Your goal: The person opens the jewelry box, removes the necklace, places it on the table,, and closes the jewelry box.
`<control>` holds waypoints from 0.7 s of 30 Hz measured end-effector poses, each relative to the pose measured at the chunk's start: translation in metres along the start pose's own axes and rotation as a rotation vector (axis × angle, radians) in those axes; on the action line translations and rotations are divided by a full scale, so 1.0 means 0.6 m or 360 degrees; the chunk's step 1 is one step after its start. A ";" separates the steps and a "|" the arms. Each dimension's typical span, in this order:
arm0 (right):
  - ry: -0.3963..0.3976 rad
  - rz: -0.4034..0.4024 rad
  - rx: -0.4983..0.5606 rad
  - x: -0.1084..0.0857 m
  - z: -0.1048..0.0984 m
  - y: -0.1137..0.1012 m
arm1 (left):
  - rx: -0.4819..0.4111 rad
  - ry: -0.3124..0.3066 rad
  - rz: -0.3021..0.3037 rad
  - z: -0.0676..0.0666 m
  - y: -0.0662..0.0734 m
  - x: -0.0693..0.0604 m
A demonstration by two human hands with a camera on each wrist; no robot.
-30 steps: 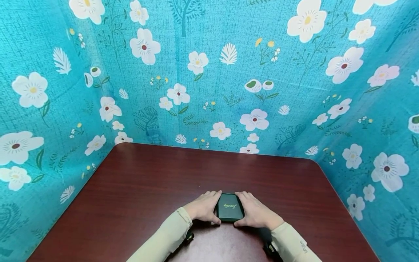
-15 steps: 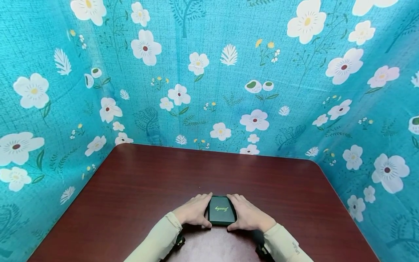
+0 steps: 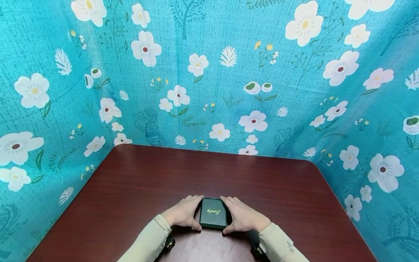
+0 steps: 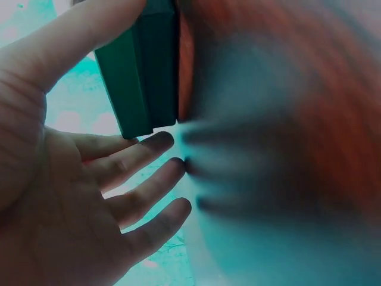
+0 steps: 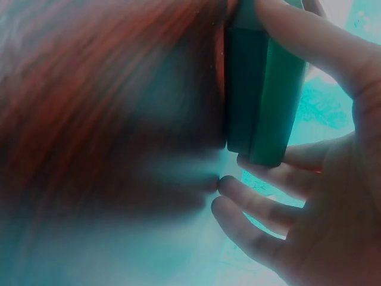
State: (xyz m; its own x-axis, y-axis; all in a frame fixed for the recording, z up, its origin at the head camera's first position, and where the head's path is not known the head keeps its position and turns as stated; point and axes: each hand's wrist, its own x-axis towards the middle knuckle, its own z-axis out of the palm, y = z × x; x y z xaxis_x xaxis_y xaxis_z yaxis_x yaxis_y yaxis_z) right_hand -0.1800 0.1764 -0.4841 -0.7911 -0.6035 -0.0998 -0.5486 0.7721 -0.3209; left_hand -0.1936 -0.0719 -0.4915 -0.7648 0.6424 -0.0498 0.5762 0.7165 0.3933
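Two hands, one box! The left hand (image 3: 184, 213) has the left side, thumb at the near corner, forefinger at the far one, a wide hold with the palm standing clear. Opposite, the right hand (image 3: 245, 217) mirrors it: thumb near, forefinger far, the box (image 3: 213, 214) held between the pair. From the left wrist, the thumb crosses one end of the box, a fingertip meets the other, and the remaining fingers fan out beyond it. Same picture from the right wrist, lower fingers spread away from the box.

And here's that box: dark green, level, gold lettering (image 3: 214, 211) upside down on its lid, sitting toward the near part of the table (image 3: 147, 178). Whether its base touches the wood, I can't tell.

Moving out, it's a pale left sleeve (image 3: 147, 236) and a pale right sleeve (image 3: 278, 243), the right one carrying a small grey mark, with something black under each wrist. Dark red-brown wood spreads beyond, rounded at the far corners, and behind it hangs turquoise cloth (image 3: 216, 82) covered in white flowers (image 3: 146, 48), leaves and little trees.
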 end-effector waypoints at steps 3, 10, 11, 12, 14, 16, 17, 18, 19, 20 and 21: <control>0.0022 -0.0023 0.0003 0.001 0.001 -0.002 | -0.0010 0.0011 0.0015 0.000 -0.002 -0.004; 0.0052 -0.0063 -0.0006 0.001 0.003 -0.008 | 0.0024 0.0010 0.0040 -0.001 0.002 -0.008; 0.0050 -0.0059 -0.0007 0.001 0.004 -0.008 | 0.0029 0.0009 0.0040 -0.001 0.002 -0.008; 0.0051 -0.0055 -0.0015 0.001 0.004 -0.010 | 0.0027 0.0010 0.0036 -0.002 0.002 -0.008; 0.0055 -0.0052 -0.0044 0.002 0.004 -0.012 | 0.0021 0.0012 0.0028 -0.002 0.002 -0.007; 0.0055 -0.0046 -0.0098 0.004 0.006 -0.015 | 0.0013 0.0017 0.0024 -0.003 0.001 -0.008; 0.0058 -0.0045 -0.0126 0.005 0.007 -0.016 | 0.0014 0.0020 0.0025 -0.002 0.001 -0.008; 0.0059 -0.0040 -0.0153 0.006 0.007 -0.018 | 0.0015 0.0025 0.0028 -0.002 0.001 -0.009; 0.0061 -0.0039 -0.0169 0.007 0.008 -0.019 | 0.0019 0.0028 0.0033 -0.002 0.000 -0.009; 0.0063 -0.0040 -0.0179 0.008 0.009 -0.020 | 0.0024 0.0034 0.0039 -0.002 -0.001 -0.010; 0.0067 -0.0041 -0.0182 0.009 0.009 -0.022 | 0.0031 0.0039 0.0046 -0.001 -0.001 -0.011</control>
State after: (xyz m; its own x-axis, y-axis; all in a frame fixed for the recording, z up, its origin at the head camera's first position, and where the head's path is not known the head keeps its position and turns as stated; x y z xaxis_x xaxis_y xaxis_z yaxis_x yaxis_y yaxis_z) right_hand -0.1758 0.1620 -0.4856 -0.7858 -0.6163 -0.0524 -0.5940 0.7756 -0.2133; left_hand -0.1895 -0.0769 -0.4907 -0.7545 0.6561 -0.0162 0.6034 0.7032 0.3761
